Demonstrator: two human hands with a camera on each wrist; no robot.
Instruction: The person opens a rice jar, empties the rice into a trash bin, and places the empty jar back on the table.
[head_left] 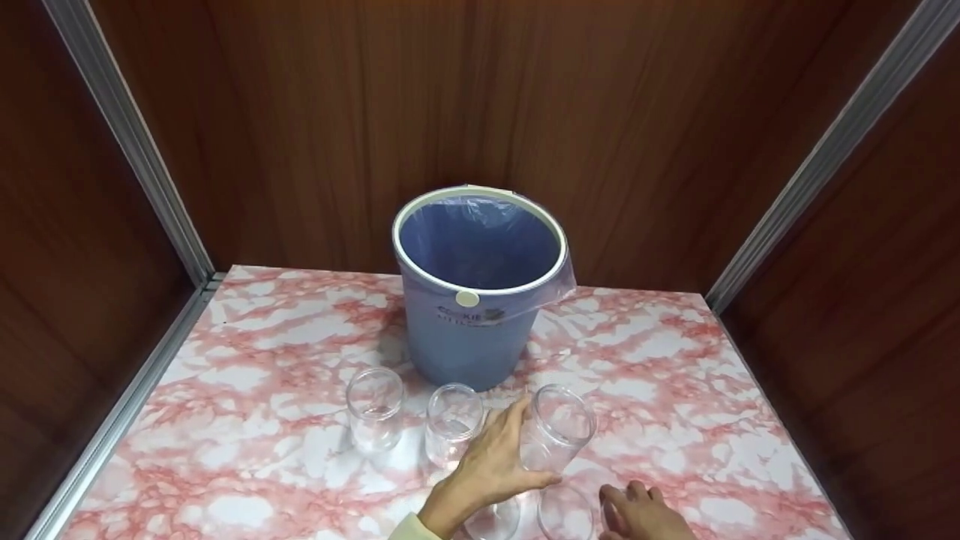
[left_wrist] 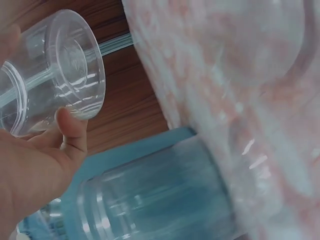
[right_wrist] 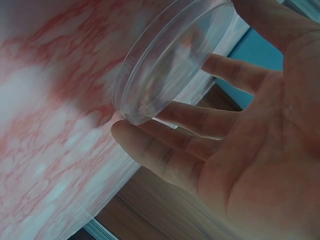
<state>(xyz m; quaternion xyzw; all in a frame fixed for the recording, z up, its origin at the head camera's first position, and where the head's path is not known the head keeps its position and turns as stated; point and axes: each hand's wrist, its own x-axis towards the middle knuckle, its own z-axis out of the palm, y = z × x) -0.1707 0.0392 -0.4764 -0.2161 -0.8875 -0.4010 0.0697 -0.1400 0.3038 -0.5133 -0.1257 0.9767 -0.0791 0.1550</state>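
My left hand [head_left: 491,457] grips a clear plastic jar [head_left: 564,416], which tilts above the table with its rim toward the bin. In the left wrist view the jar [left_wrist: 75,65] lies across the thumb. At the lower right of the head view, my right hand [head_left: 645,516] has loosely bent fingers beside a clear round piece [head_left: 565,514]. The right wrist view shows a clear round rim or lid [right_wrist: 170,65] overlapping the fairly straight fingers [right_wrist: 195,120]; whether they touch it, I cannot tell. Two more clear jars [head_left: 375,409] [head_left: 454,424] stand left of my left hand.
Behind the jars stands a blue bin [head_left: 469,337] with a pale rim and a clear liner. Another clear round shape [head_left: 493,521] shows below my left wrist. Brown wood panels [head_left: 315,135] with metal edges enclose the red-and-white marbled table [head_left: 247,435].
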